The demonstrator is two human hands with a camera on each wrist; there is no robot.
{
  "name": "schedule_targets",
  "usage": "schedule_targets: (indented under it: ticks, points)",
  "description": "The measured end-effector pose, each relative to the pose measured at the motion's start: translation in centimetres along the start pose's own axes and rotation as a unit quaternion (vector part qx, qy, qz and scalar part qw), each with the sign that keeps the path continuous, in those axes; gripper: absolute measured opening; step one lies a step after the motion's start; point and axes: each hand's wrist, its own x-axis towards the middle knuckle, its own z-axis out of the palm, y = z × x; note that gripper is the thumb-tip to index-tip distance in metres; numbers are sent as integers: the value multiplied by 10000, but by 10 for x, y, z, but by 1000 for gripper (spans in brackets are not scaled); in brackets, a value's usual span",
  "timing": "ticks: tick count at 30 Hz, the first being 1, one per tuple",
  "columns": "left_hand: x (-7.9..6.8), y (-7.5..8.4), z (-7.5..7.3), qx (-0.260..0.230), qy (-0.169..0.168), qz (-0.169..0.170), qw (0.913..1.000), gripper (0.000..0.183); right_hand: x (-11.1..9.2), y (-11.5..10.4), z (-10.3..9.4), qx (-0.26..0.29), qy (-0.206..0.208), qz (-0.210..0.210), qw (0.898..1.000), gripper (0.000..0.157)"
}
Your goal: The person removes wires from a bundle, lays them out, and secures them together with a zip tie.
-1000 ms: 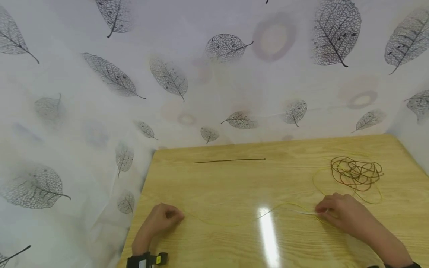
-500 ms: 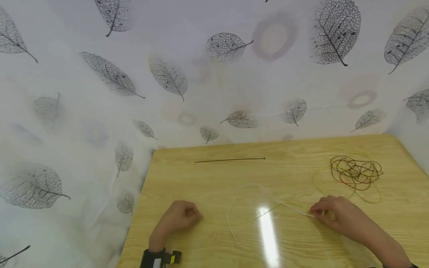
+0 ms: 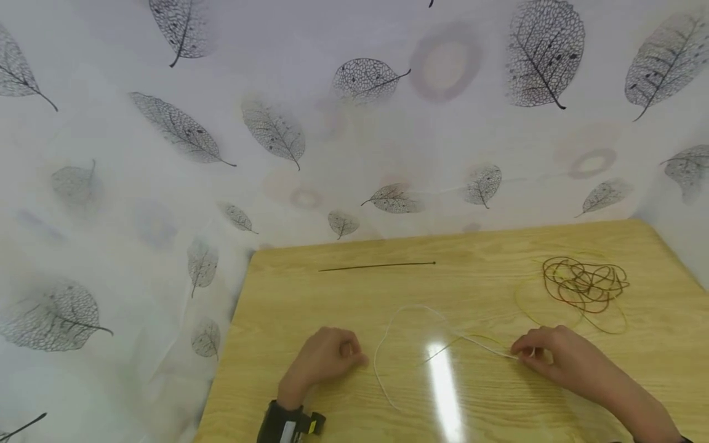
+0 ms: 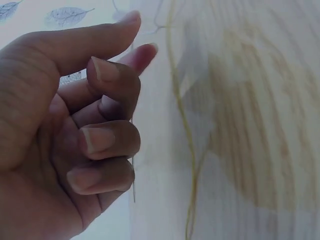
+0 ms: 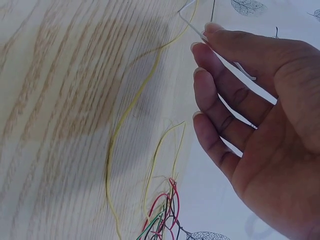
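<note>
A thin white cord lies in a wide loop on the table. One part of it runs to my right hand, where the thumb and index finger pinch it; a short white tail shows beyond the fingertips in the right wrist view. My left hand is low over the table, just left of the loop. In the left wrist view its fingers are loosely bent, thumb and index tips apart, with nothing seen between them. A yellow string passes close to the right hand, and crosses near the white cord.
A straight dark cord lies towards the back of the wooden table. At the right back sits a tangle of dark and red cords, with yellow strands around it. A leaf-patterned sheet stands behind the table.
My left hand has moved rightward across the table. The white cord's loop came into view between the hands about half a second ago. The right hand keeps its pinch and has shifted slightly left.
</note>
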Motion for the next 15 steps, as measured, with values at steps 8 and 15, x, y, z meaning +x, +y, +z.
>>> schedule_targets:
  ticks: [8,15]
  points:
    - [10,12,16,-324,-471,-128,9983,29,-7,3,2,293,91,-118,9995,28]
    - [11,13,17,-48,-418,-35,9991,20,-10,1,1,-137,379,-267,9988,30]
